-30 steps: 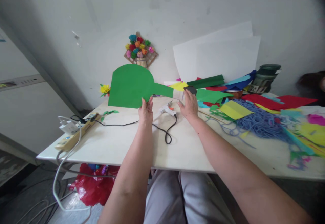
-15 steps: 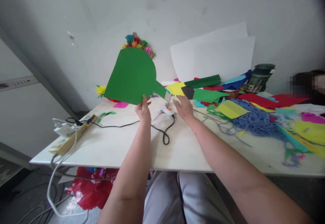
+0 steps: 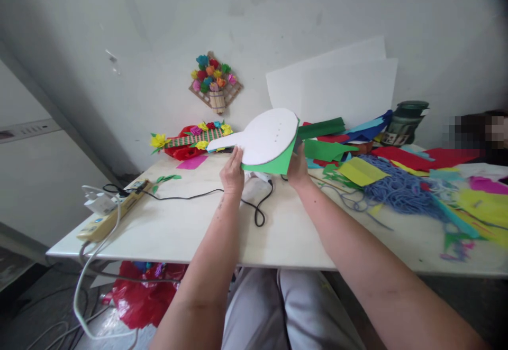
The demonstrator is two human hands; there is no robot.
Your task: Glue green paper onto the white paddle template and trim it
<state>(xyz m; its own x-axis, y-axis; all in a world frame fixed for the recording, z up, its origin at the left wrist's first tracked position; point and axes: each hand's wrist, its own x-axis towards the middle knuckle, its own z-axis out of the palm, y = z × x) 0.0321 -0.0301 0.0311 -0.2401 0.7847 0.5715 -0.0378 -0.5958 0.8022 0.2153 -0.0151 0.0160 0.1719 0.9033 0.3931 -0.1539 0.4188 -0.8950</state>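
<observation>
A big pale table top (image 3: 190, 233) fills the middle of the view, and a grey wall (image 3: 119, 33) stands behind it. Two large white paper sheets (image 3: 337, 88) lean on that wall. On the right side of the table lies a wide heap of coloured paper scraps (image 3: 444, 162), with a tangle of blue yarn (image 3: 400, 191) in front of it. A dark green jar (image 3: 407, 120) stands near the wall behind the scraps.

Above the middle of the table is a paddle-shaped paper cutout, white on top and green underneath (image 3: 265, 141). It is lifted up off the table and lies nearly flat, with its thin handle pointing left. The left hand (image 3: 233, 173) pinches the near edge of the cutout close to the handle. The right hand (image 3: 297, 165) grips the green edge on the other side. Both hands are closed on the paper.

On the left edge of the table is a long tan power strip (image 3: 115, 210) with a white plug in it. A black cord (image 3: 206, 194) runs from it to a small white glue gun (image 3: 260, 177), which sits under the cutout and is mostly hidden. Near the wall lies a red bundle with yellow paper flowers and a striped band (image 3: 190, 141). A small basket of bright paper flowers (image 3: 214, 83) hangs on the wall. A pink paper piece (image 3: 191, 162) and a few tiny green paper leaves (image 3: 166, 178) lie on the table.
</observation>
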